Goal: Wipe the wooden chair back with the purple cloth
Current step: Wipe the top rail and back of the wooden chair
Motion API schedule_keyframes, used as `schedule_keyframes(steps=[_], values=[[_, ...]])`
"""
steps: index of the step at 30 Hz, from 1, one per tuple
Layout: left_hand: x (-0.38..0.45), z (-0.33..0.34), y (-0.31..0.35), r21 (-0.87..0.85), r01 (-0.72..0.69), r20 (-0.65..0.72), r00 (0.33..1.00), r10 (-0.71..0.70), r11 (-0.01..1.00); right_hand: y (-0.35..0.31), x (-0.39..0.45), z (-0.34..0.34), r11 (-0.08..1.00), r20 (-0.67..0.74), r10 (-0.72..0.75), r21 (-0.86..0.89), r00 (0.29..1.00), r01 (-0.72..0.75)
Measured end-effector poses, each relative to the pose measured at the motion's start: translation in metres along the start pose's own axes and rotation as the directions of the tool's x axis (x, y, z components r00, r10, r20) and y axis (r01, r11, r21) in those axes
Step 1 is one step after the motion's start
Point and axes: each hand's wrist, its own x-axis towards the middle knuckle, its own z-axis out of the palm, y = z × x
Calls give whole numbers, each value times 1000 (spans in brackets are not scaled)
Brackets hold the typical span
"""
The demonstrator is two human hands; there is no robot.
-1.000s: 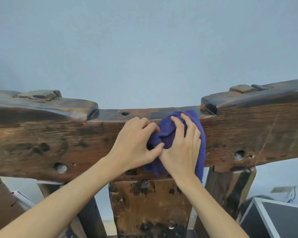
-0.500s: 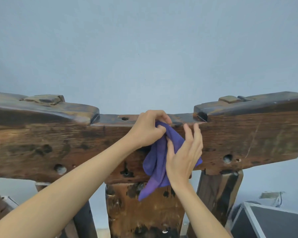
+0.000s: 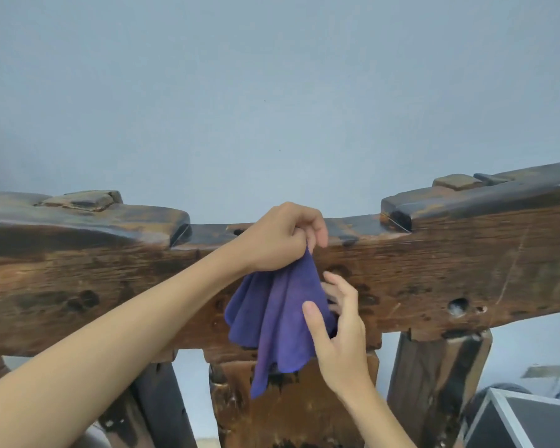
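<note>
The dark, worn wooden chair back [image 3: 450,273] runs across the whole view as a thick top rail with knot holes, on upright slats below. The purple cloth [image 3: 274,321] hangs loose in front of the rail's middle, fanning downward. My left hand [image 3: 282,237] pinches the cloth's top corner near the rail's upper edge. My right hand [image 3: 337,321] is at the cloth's right edge, thumb on its front and fingers behind it against the wood.
A plain pale blue wall [image 3: 272,92] fills the view above the rail. A grey box with a white rim [image 3: 524,421] stands at the bottom right. Three dark slats [image 3: 434,383] drop below the rail.
The cloth was bunched flat on the rail under both hands. My left hand lifted it by a corner, so it now hangs open, and my right hand moved down to its right edge.
</note>
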Motion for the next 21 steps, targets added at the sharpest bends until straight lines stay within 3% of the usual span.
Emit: schedule_keyframes(steps=[3, 7, 11, 13, 16, 19, 21], values=[[2, -3, -2, 10, 14, 21, 1000, -14, 1000, -1, 6, -26, 996, 193, 53, -74, 980, -40], [-9, -12, -13, 131, 18, 80, 996, -29, 991, -10, 24, -61, 998, 147, 54, 24, 988, -58], [-19, -15, -18, 217, -71, 160, 987, 37, 974, -25, 47, -91, 972, 58, -74, -217, 996, 85], [-19, -7, -18, 234, -112, 141, 987, 80, 966, -30, 55, -98, 888, -20, -160, -440, 987, 135], [-9, 13, -16, 306, -155, 47, 988, 147, 939, -34, 64, -90, 734, -276, -283, -679, 919, 21], [2, 29, -10, 374, -148, -49, 983, 179, 916, -36, 68, -62, 744, -451, -338, -666, 826, -60], [5, 37, -10, 395, -135, -93, 978, 186, 909, -30, 68, -40, 785, -487, -381, -620, 786, -4]])
